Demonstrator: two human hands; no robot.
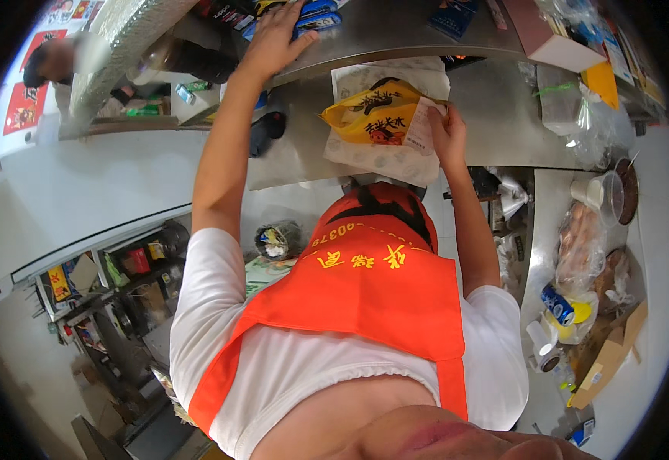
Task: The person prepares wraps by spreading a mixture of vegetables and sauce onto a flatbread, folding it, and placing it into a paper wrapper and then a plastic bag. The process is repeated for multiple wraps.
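My left hand point(273, 42) reaches up to a raised steel shelf point(396, 38), fingers stretched out and thumb apart, against a pile of blue packets point(319, 17). Its fingertips partly overlap them, and no firm grasp shows. On the lower steel counter point(511, 115), a yellow paper bag point(377, 107) with black print lies tilted on white patterned paper point(384, 162). My right hand point(447, 134) closes on the bag's right edge, where a white printed slip point(420, 126) sits. Some of its fingers are hidden behind the bag edge.
A dark cloth-like item point(267, 134) lies left of the bag. At right, a side counter carries clear plastic bags point(580, 238), a blue can point(557, 304) and a cardboard box point(609, 359). A lined bin point(279, 239) stands below. Another person point(51, 65) is at far left.
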